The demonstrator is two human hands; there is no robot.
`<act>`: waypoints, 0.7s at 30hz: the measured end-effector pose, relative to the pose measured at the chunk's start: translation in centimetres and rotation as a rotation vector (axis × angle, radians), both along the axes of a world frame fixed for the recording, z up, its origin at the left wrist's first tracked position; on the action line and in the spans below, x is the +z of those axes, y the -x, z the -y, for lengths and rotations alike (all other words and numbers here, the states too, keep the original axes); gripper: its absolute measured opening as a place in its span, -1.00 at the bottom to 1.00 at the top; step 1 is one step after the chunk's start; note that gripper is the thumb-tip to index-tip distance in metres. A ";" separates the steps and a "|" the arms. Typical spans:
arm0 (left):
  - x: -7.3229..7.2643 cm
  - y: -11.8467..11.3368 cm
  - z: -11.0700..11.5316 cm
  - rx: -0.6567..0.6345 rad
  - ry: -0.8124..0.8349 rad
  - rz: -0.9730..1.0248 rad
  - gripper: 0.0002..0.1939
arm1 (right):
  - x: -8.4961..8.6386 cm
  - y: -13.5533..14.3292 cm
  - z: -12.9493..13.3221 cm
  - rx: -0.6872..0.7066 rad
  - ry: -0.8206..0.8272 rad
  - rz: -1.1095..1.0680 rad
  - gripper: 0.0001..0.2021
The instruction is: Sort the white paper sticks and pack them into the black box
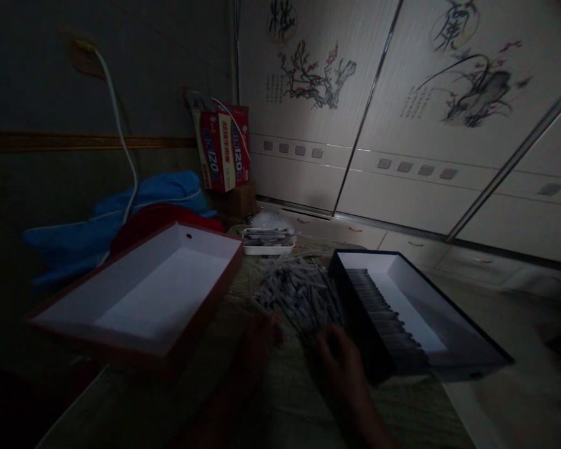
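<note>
From where I stand, the pile of thin strips (303, 290) looks easy to upset. It lies crossed and tangled on the table (285, 405), between the red box (154, 302) and the dark box (416, 312), so tugging one strip could drag its neighbours along. The right hand (333, 349) is close enough to the dark box that a careless bump could disturb the row of strips (386, 321) along its left inner side. In this poor light, a misjudged pinch seems likely too. That hand is at the pile's near edge, fingers curled, thumb near forefinger. The left hand (262, 340) is bent beside it, mostly in shadow. I can't tell whether either is closed on a strip.
</note>
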State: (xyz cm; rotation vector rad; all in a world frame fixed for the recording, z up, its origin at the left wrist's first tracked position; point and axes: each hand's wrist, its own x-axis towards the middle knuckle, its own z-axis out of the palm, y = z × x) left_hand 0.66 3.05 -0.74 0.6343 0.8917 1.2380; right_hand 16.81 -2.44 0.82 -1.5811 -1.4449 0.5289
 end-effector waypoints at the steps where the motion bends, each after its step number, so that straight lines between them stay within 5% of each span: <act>1: 0.0 0.0 0.0 -0.016 0.026 0.050 -0.77 | 0.1 -0.2 0.3 -0.006 0.009 -0.117 -0.80; 8: 0.3 0.0 0.1 -0.061 0.098 0.190 -0.85 | 0.6 0.2 1.1 -0.081 0.024 -0.667 -0.78; 12: 0.1 -0.1 0.1 -0.061 0.119 0.206 -0.85 | 1.5 0.5 1.0 -0.138 -0.014 -0.799 -0.54; 21: 0.1 -0.1 -0.1 -0.019 0.091 0.216 -0.84 | 1.2 0.3 2.1 -0.075 0.041 -0.389 -0.64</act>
